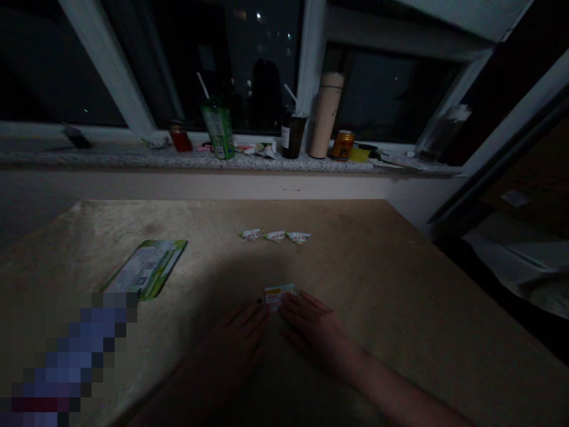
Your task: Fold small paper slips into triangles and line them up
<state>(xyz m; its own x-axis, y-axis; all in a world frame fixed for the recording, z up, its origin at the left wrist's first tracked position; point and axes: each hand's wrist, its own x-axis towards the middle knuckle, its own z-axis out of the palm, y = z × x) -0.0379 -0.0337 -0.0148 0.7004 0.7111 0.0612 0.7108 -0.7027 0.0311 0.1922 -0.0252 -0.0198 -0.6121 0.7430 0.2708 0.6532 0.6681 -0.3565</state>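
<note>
A small printed paper slip (274, 294), white with a yellow band, lies flat on the brown tabletop in front of me. The fingers of my right hand (313, 326) are stretched out over its right side and lower edge. My left hand (240, 335) lies flat, fingers extended, with its fingertips near the slip's lower left corner; dim light hides whether they touch it. A tiny dark spot (259, 301) is beside those fingertips. Farther back, three printed paper triangles stand in a row: a left one (252, 235), a middle one (274, 236) and a right one (298, 238).
A green-and-white printed packet (149, 267) lies on the table's left (106, 225). On the windowsill (267, 166) stand a green cup with a straw (219, 130), a dark cup (293, 135), a tall pink flask (326, 115), an orange can (344, 146) and a red jar (180, 138).
</note>
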